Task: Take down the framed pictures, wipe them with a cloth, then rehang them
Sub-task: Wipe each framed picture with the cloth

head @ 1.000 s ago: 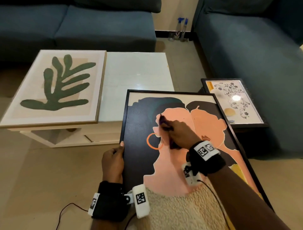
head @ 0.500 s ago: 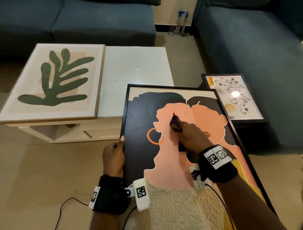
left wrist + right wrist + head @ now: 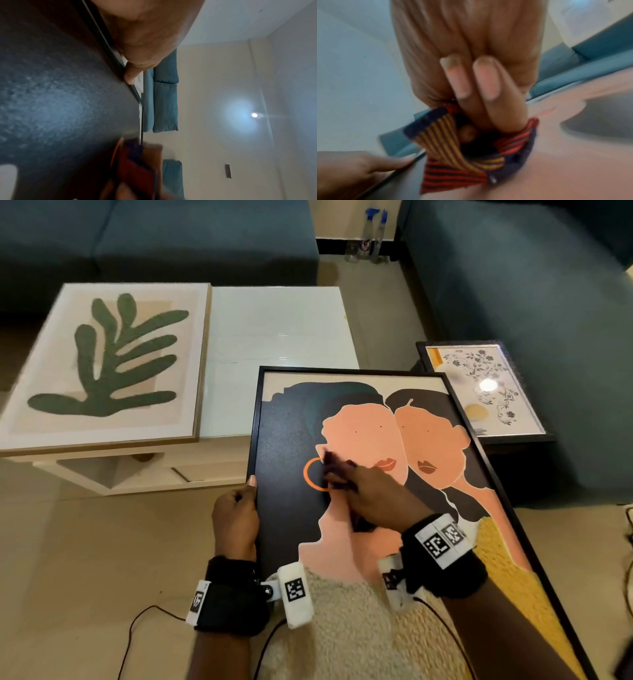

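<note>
Head view, picture in work: the black-framed portrait [image 3: 376,508] of two faces lies tilted across my lap, its top edge near the white table [image 3: 281,337].
Head view, my left hand [image 3: 236,518]: fingers curled round the portrait's left frame edge, thumb on the front.
Head view, my right hand [image 3: 373,498]: bunched on the striped cloth [image 3: 334,470], pressing it to the glass just beside the orange earring ring.
Head view, other pictures: the leaf print [image 3: 102,364] lies flat on the table's left half; the floral print [image 3: 479,388] lies to the right, beside the blue sofa [image 3: 531,302].
Left wrist view: my thumb [image 3: 132,75] rests on the thin black frame edge; the cloth shows blurred at the bottom.
Right wrist view: my fingers [image 3: 488,81] fold back over the cloth's red, yellow and navy stripes and grip it against the glass; motion blurs the rest.
</note>
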